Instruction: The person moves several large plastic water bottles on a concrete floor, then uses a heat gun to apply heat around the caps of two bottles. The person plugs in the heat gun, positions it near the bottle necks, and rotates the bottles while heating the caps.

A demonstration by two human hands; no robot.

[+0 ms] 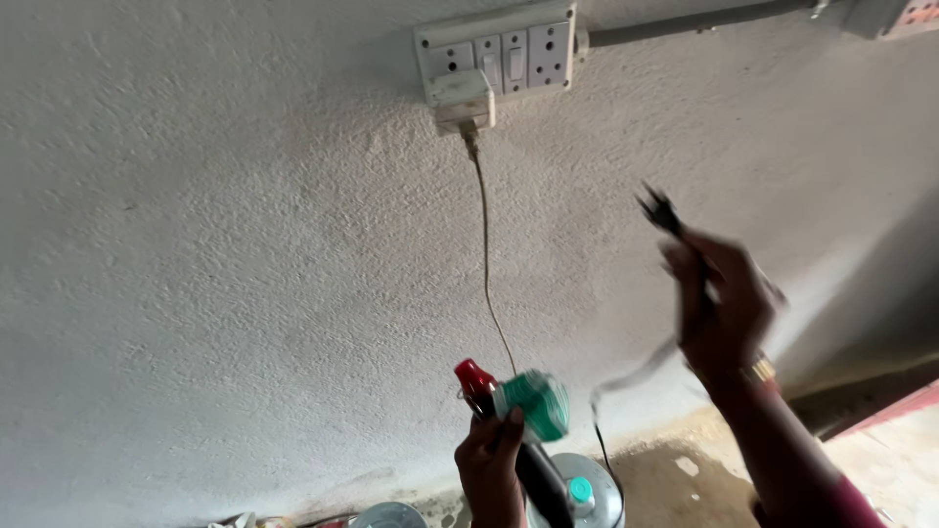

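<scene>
Head view, looking at a rough white plastered wall [245, 274]. Right hand [724, 308] is raised mid-wall, right side, fingers closed around a black plug [660, 210] that sticks up from the fist; hand and plug are motion-blurred. Black cord [636, 372] trails down from that hand, loops left, then drops toward the lower edge of the frame. A gold-coloured bangle [758, 372] sits on the right wrist.

Left hand [489, 464] is low, near the bottom edge, gripping a dark-handled tool [533, 469] with a red cap [474, 376] at its upper end and a green-and-white part [533, 403] just beside the cap. Exact kind of tool: cannot tell.

White switch-and-socket plate [499, 54] is fixed at the top edge of the wall. A white adapter [462, 100] is plugged into its left part, with a thin white cable [485, 254] hanging straight down the wall to behind the green part. The black plug is well apart from the plate, below and right of it. Grey conduit pipe [694, 22] runs right from the plate along the top.

Round metal objects [602, 494] at the bottom edge, below the left hand, one with a teal knob [581, 489].
</scene>
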